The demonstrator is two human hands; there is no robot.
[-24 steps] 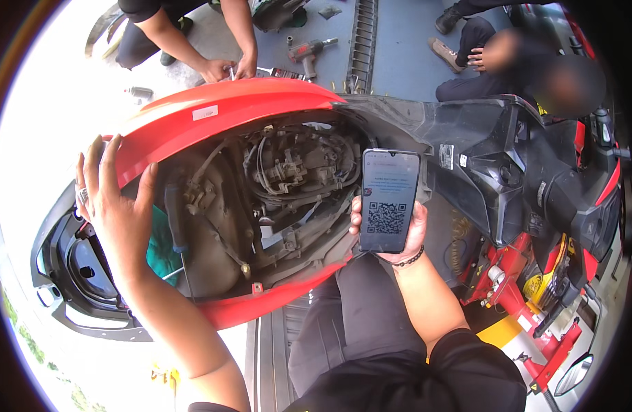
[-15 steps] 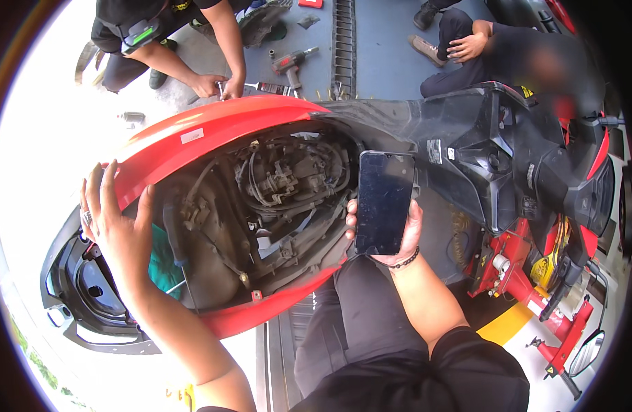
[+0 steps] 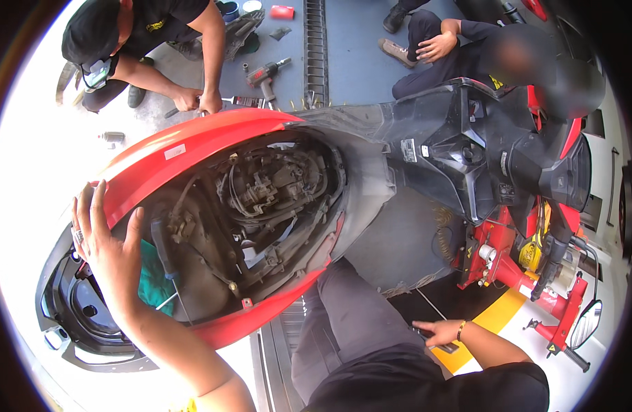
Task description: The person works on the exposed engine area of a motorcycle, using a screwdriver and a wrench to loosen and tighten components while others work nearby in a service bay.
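My left hand (image 3: pixel 106 240) lies with fingers spread at the rear left of a scooter body, over the edge of its red side panel (image 3: pixel 192 141). Beneath that wrist, a green cloth (image 3: pixel 152 278) and a thin rod show inside the body. Down beside my right thigh, my right hand (image 3: pixel 442 332) is closed around the smartphone (image 3: pixel 448 348). Only a dark, narrow part of the phone shows; the hand and my clothing hide the rest. Between my hands lies the open seat bay, with the dusty engine (image 3: pixel 264 189) and its hoses exposed.
Across the scooter, a co-worker's hands (image 3: pixel 198 101) work near the red panel. An impact wrench (image 3: pixel 264 74) lies on the floor beyond, beside a drain grate (image 3: pixel 316 51). Another person sits at the far right. A red metal stand (image 3: pixel 515 264) and a mirror (image 3: pixel 586 323) are at right.
My right hand has carried the phone from above the scooter down and right to beside my thigh. The left hand stays on the rear panel. The view has shifted slightly.
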